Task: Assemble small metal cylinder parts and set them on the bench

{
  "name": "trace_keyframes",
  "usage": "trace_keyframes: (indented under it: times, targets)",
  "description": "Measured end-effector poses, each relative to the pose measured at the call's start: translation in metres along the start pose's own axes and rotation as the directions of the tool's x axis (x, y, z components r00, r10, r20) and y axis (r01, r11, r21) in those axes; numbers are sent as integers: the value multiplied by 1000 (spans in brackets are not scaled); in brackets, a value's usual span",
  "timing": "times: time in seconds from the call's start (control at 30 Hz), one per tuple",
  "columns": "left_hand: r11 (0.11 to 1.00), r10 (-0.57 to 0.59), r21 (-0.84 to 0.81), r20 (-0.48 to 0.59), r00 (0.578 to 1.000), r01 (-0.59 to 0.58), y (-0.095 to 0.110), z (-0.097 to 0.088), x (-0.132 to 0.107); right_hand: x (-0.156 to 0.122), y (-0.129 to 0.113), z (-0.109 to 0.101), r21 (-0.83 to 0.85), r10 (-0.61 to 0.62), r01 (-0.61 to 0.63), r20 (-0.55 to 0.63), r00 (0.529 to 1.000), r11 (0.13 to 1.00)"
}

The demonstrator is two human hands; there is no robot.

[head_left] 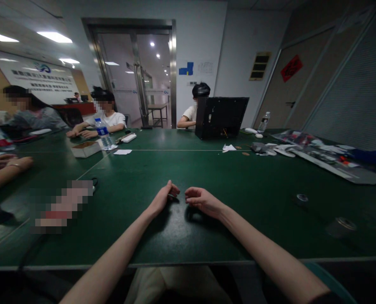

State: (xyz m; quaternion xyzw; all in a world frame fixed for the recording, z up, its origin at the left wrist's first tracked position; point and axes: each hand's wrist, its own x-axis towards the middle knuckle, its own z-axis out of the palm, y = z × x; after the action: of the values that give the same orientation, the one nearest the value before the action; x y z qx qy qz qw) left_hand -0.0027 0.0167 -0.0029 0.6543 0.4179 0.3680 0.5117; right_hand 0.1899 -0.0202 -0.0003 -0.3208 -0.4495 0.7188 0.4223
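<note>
My left hand [165, 199] rests low over the green table [181, 236], its thumb raised and its fingers loosely bent, with nothing visible in it. Facing it across a small gap is my right hand [206, 202], fingers curved inward and apart, their tips pointing at the left hand. I see no object between the two hands, though the undersides of the fingers are hidden. To the right lie a small round metal part [301, 199] and a larger grey metal cylinder [341, 227], both blurred.
A blurred-out flat object [66, 204] with a cable and a dark piece [1, 214] lie left. Farther off are a white box [85, 149], water bottle [103, 134], black case [224, 117] and cluttered board [330, 162]. Several people sit around; one person's hands [7, 169] are at left.
</note>
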Motion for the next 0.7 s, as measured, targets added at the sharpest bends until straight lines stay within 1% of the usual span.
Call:
trace_keyframes:
  times: [0.1, 0.17, 0.2, 0.23, 0.27, 0.33, 0.37, 0.4, 0.47, 0.5, 0.53, 0.57, 0.6, 0.67, 0.7]
  targets:
    - [1000, 0, 15, -2, 1000, 0, -1, 0, 0, -1, -4, 0, -116, -42, 40, -13, 999, 992]
    - [1000, -3, 18, -3, 1000, 3, -3, -1, 1, -5, -9, -1, -264, -102, 89, -34, 994, 960]
    - [1000, 1, 18, -3, 1000, -1, -4, -1, 1, -10, -12, -3, -359, -146, 119, -49, 988, 926]
    - [1000, 4, 20, -3, 1000, -3, -5, -1, 1, -16, -15, -4, -466, -203, 149, -68, 977, 872]
    - [1000, 6, 24, -2, 1000, -6, -5, -1, 1, -25, -17, -6, -580, -269, 170, -89, 959, 797]
    - [999, 8, 36, 2, 1000, -8, -5, -1, 1, -46, -22, -12, -778, -401, 157, -130, 907, 609]
    - [999, 7, 41, 3, 1000, -7, -5, -1, 1, -59, -24, -17, -845, -453, 122, -152, 879, 520]
    - [999, 6, 45, 3, 1000, -7, -4, 0, 1, -73, -25, -23, -889, -491, 74, -178, 853, 452]
    - [999, 8, 49, 0, 1000, -8, -3, 0, 0, -104, -30, -41, -926, -544, -41, -256, 799, 375]
    - [999, 11, 51, -2, 1000, -11, -3, 1, 0, -121, -33, -54, -932, -572, -108, -301, 763, 346]
    - [998, 15, 56, -2, 1000, -14, -3, 1, 0, -139, -37, -68, -931, -611, -183, -347, 712, 316]
    - [998, 18, 61, -3, 1000, -18, -3, 1, 0, -159, -41, -85, -919, -654, -276, -394, 646, 281]
    - [997, 21, 68, -3, 1000, -20, -4, 1, 1, -179, -46, -104, -890, -701, -379, -439, 562, 254]
    - [996, 23, 82, 0, 1000, -23, -5, 1, 1, -222, -53, -147, -780, -776, -576, -514, 366, 245]
    - [996, 26, 88, 2, 1000, -26, -6, 1, 1, -243, -56, -170, -722, -784, -649, -538, 310, 240]
